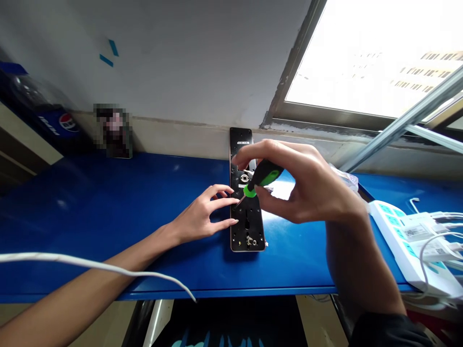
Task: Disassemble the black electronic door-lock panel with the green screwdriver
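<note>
Two bare hands work on one black metal plate (247,226), a long faceplate with a pale rim, lying lengthwise on the blue desk (108,193), its far end just short of the wall (162,62). Left hand (200,214): open, fingers spread, fingertips (231,201) resting at the plate's edge, apparently pinning it against sliding. Right hand (289,185): closed round a green-and-black screwdriver (264,177), its thin shaft angled down to the plate face just beside a round central fitting (245,178); the grip appears set to steer the tip. Farther right, a white power strip (401,236) carries several white plug adapters (421,231), leads trailing, probably placed there to stay clear of the plate. A clear plastic bag (347,178) lies just behind the right hand; contents cannot be told.
</note>
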The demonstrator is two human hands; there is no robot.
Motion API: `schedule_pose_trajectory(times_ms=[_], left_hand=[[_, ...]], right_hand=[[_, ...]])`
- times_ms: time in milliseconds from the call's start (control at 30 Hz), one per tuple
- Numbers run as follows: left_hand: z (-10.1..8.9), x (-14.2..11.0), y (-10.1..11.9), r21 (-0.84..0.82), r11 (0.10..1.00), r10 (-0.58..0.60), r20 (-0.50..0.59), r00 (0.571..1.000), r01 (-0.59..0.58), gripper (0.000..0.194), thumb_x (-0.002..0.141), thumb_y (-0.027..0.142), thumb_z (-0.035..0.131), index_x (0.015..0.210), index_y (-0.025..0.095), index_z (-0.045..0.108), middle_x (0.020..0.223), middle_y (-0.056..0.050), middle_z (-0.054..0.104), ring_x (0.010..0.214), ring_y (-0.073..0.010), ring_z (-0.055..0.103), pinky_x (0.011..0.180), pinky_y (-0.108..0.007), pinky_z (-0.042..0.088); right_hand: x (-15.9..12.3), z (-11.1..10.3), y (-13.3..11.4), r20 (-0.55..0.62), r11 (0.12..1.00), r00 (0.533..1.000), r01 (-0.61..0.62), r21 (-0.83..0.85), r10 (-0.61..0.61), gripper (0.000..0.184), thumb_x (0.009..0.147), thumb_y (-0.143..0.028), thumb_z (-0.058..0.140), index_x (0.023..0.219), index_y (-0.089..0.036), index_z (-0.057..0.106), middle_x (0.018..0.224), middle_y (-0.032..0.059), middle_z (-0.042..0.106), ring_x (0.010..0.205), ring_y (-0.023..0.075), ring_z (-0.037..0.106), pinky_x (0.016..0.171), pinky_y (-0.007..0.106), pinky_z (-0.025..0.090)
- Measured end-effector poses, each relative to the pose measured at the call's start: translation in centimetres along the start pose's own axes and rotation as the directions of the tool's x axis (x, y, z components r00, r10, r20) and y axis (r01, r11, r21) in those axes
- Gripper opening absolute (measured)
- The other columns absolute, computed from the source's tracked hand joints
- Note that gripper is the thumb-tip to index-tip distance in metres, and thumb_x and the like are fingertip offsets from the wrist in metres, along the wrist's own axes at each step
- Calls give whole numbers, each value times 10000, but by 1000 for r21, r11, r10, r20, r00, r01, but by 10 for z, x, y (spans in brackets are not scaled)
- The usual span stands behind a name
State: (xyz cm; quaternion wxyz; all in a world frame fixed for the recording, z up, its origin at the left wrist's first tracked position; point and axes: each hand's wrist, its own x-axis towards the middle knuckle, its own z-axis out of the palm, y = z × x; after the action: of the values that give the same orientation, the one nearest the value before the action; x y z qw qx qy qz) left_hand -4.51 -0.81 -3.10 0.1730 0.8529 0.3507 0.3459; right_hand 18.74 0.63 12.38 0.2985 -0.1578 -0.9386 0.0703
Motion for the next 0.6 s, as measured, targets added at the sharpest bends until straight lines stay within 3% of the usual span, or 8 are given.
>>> schedule_pose_trajectory(times_ms=[167,333,500,600], left_hand=[[0,0,0,12,1000,-11,-7,1000,11,436,913,399,759,1319,265,674,1388,-79,541,1185,-235,600,1050,-406,559],[-1,1,0,7,1000,-25,-3,1000,25,432,905,395,768,1306,259,680,1416,-81,525,1168,-236,603,1050,-416,561],[-2,1,1,26,999,-27,-27,999,28,451,890,409,781,1308,274,678,1394,-78,539,1203,-255,597,1053,-428,568],[-2,2,1,21,999,-37,-26,999,38,439,887,401,785,1290,263,679,1416,-78,517,1202,-249,595,1055,-423,567]], right_hand=[[0,1,2,-29,1000,999,-17,-26,16,191,908,-181,689,1099,-168,691,940,31,747,788,123,672,681,251,523],[0,1,3,9,999,1000,14,38,-14,438,839,-98,656,1270,-164,619,1149,62,730,961,153,675,776,270,532],[-1,0,3,-26,1000,1000,5,14,-5,173,926,-192,669,1092,-153,700,925,22,733,742,95,621,653,222,478],[-1,-1,1,26,997,999,29,67,-31,407,864,-56,622,1261,-145,639,1114,52,733,874,108,652,730,219,502]])
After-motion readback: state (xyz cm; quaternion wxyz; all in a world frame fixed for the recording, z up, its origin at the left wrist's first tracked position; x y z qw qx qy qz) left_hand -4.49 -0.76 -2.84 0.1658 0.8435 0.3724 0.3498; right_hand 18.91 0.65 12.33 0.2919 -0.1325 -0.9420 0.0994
